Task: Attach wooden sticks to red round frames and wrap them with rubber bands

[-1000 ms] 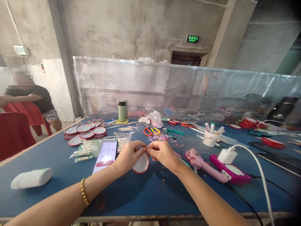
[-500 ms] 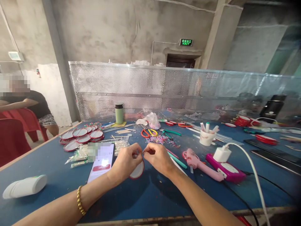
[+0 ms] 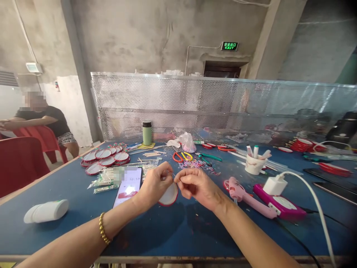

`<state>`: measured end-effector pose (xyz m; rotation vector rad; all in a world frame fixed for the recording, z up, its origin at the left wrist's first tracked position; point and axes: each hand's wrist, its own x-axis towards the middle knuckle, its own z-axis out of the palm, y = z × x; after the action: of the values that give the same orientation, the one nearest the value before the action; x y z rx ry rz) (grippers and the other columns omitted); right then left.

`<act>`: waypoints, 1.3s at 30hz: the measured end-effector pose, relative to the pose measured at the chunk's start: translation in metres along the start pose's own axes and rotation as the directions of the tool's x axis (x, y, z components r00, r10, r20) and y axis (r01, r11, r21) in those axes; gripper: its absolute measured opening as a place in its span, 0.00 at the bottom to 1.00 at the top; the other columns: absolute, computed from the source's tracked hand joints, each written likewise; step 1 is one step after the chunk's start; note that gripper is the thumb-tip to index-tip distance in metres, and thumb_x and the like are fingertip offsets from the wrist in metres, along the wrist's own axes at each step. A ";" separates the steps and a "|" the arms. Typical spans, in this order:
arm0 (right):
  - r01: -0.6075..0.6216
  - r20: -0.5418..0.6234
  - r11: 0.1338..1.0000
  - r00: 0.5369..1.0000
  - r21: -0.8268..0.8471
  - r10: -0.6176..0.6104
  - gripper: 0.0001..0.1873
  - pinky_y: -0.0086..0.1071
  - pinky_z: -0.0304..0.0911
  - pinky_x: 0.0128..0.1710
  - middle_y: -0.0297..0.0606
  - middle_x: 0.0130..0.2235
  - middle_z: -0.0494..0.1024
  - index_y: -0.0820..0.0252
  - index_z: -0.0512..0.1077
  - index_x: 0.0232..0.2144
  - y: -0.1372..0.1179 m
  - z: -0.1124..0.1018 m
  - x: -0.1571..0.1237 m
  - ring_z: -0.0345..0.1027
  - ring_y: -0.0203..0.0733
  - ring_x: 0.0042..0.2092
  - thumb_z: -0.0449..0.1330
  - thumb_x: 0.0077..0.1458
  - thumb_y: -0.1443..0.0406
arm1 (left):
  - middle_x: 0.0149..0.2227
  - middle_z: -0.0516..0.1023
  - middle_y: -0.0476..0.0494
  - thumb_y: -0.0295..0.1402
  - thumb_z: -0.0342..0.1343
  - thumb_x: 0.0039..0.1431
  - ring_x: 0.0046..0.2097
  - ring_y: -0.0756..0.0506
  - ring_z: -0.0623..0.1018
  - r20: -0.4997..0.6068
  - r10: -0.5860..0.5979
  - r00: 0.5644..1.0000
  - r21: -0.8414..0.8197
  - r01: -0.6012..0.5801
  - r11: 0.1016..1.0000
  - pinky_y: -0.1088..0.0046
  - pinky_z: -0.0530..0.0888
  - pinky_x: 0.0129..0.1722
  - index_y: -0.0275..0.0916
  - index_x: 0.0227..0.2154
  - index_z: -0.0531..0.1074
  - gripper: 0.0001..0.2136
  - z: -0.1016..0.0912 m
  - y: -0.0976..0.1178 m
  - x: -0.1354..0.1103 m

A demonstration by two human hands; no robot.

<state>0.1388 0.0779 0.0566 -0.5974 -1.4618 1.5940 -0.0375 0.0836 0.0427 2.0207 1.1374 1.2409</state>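
My left hand (image 3: pixel 158 182) is closed in a pinch just above a white disc with a red rim (image 3: pixel 169 196). The disc hangs below those fingers, partly hidden by them. My right hand (image 3: pixel 196 184) is close on the right, thumb and forefinger pressed together beside the left fingertips. A thin strand (image 3: pixel 174 175) shows faintly between the two hands; how each hand grips it is too small to make out. A lit phone (image 3: pixel 129 186) lies by my left wrist.
Left are a pile of red-rimmed discs (image 3: pixel 103 158) and a white bottle (image 3: pixel 47 211). Beyond my hands lie pliers (image 3: pixel 210 157) and coloured bands (image 3: pixel 192 165). Right are a pink glue gun (image 3: pixel 249 199), a purple power strip (image 3: pixel 281 204) and a pen cup (image 3: pixel 254 165). A person (image 3: pixel 47 119) sits far left.
The view has turned a little to the left. My right hand has rolled, its lower fingers now showing more, and its fingertips stay by the left hand's. The disc still hangs below my left hand.
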 end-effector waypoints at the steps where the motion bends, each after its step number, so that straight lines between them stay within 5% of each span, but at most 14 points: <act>1: -0.036 0.023 0.999 0.999 -0.002 0.036 0.08 0.25 0.53 0.19 0.34 0.21 0.75 0.64 0.80 0.30 -0.001 -0.001 -0.002 0.59 0.28 0.17 0.63 0.47 0.66 | 0.19 0.55 0.58 0.30 0.51 0.55 0.24 0.53 0.56 -0.008 0.017 1.000 -0.008 -0.017 1.000 0.78 0.56 0.26 0.38 0.28 0.66 0.02 -0.001 0.001 -0.001; 5: -0.094 0.078 0.995 0.992 -0.042 0.097 0.17 0.23 0.46 0.14 0.30 0.17 0.73 0.61 0.80 0.43 -0.004 -0.008 -0.006 0.53 0.26 0.14 0.66 0.50 0.63 | 0.23 0.62 0.55 0.32 0.52 0.58 0.27 0.53 0.60 0.072 0.094 0.993 -0.156 -0.082 0.984 0.78 0.59 0.27 0.37 0.28 0.66 0.05 0.003 0.008 -0.006; 9: -0.023 -0.074 0.986 0.997 -0.163 0.011 0.29 0.22 0.41 0.12 0.25 0.13 0.67 0.61 0.76 0.52 -0.009 -0.011 -0.007 0.48 0.26 0.12 0.68 0.51 0.53 | 0.28 0.68 0.50 0.37 0.51 0.62 0.29 0.52 0.65 0.174 0.005 0.985 -0.362 0.060 0.930 0.77 0.62 0.29 0.35 0.33 0.69 0.10 0.011 0.013 -0.010; 13: -0.016 -0.229 0.924 0.970 -0.381 -0.077 0.36 0.23 0.41 0.11 0.29 0.15 0.70 0.65 0.75 0.54 -0.020 -0.012 -0.008 0.51 0.27 0.13 0.69 0.48 0.49 | 0.32 0.72 0.47 0.30 0.50 0.60 0.32 0.51 0.68 0.227 -0.143 0.963 -0.407 0.227 0.885 0.78 0.64 0.31 0.34 0.39 0.71 0.08 0.011 0.014 -0.011; 17: -0.041 -0.304 0.831 0.940 -0.555 -0.157 0.36 0.25 0.47 0.12 0.32 0.20 0.74 0.65 0.77 0.51 -0.029 -0.017 -0.010 0.57 0.29 0.15 0.68 0.47 0.47 | 0.35 0.75 0.45 0.24 0.51 0.56 0.35 0.50 0.72 0.177 -0.124 0.976 -0.427 0.190 0.884 0.77 0.67 0.34 0.34 0.45 0.70 0.13 0.005 0.007 -0.007; 24: -0.012 -0.204 0.691 0.959 -0.723 -0.197 0.36 0.27 0.56 0.21 0.32 0.24 0.73 0.61 0.74 0.56 -0.016 -0.032 -0.004 0.61 0.32 0.22 0.67 0.50 0.47 | 0.37 0.79 0.44 0.27 0.51 0.59 0.37 0.47 0.76 -0.012 -0.052 0.999 -0.211 0.048 0.976 0.73 0.69 0.37 0.38 0.45 0.74 0.12 -0.004 -0.007 0.007; 30: -0.009 -0.164 0.548 0.958 -0.836 -0.235 0.36 0.29 0.60 0.27 0.34 0.36 0.77 0.53 0.70 0.59 -0.006 -0.026 -0.003 0.63 0.34 0.28 0.68 0.49 0.50 | 0.30 0.78 0.47 0.33 0.47 0.64 0.32 0.48 0.75 0.048 -0.003 0.999 0.065 -0.001 0.998 0.75 0.67 0.31 0.40 0.35 0.76 0.12 -0.005 -0.006 0.002; 34: -0.020 -0.152 0.501 0.963 -0.865 -0.224 0.36 0.32 0.64 0.34 0.35 0.40 0.77 0.54 0.70 0.57 -0.005 -0.017 -0.005 0.67 0.38 0.33 0.70 0.47 0.51 | 0.26 0.75 0.49 0.37 0.43 0.66 0.23 0.50 0.72 0.119 -0.050 0.992 0.102 0.037 0.994 0.77 0.62 0.21 0.41 0.39 0.73 0.13 -0.004 -0.006 -0.001; 39: -0.014 -0.139 0.491 0.965 -0.871 -0.220 0.31 0.33 0.63 0.36 0.34 0.36 0.77 0.57 0.72 0.55 -0.001 -0.006 -0.004 0.68 0.40 0.34 0.69 0.48 0.56 | 0.28 0.76 0.50 0.33 0.44 0.65 0.24 0.50 0.72 0.109 0.027 0.994 0.104 -0.038 0.994 0.77 0.64 0.23 0.41 0.42 0.66 0.07 -0.001 -0.004 0.000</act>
<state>0.1456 0.0774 0.0554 -1.1916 -2.0292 0.5142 -0.0401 0.0859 0.0401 2.1649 1.1452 1.0939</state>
